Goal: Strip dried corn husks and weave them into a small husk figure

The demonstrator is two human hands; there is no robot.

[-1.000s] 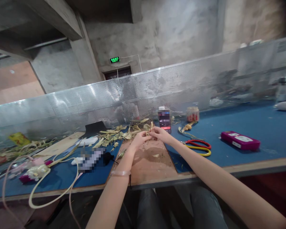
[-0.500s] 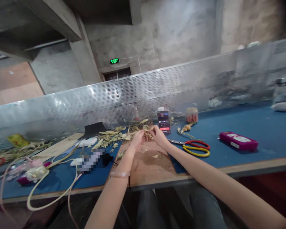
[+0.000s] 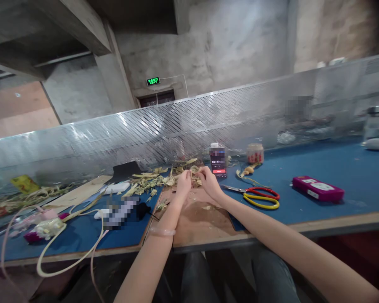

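Note:
My left hand (image 3: 184,182) and my right hand (image 3: 207,180) are close together above the far part of a brown board (image 3: 205,225). Each is closed in a pinch, with pale dried plant strips (image 3: 194,170) at the fingertips. The strips are small here and partly covered by the fingers, so their exact shape is unclear. More dried leaves and stalks (image 3: 150,182) lie in a heap to the left of my hands and behind them. Scissors (image 3: 261,197) with one red and one yellow handle rest to the right of my right hand.
A phone (image 3: 219,163) showing a timer stands just behind my hands. Right of it are a jar (image 3: 255,155) and a knobbly tan piece (image 3: 248,170). A magenta case (image 3: 317,189) lies farther right. Pale looped cords (image 3: 46,275) hang over the left front edge. A perforated metal screen (image 3: 120,134) backs the table.
My hands have drawn slightly apart at the fingertips, still pinching the strips. The whole view has shifted a little; the other things stay in place.

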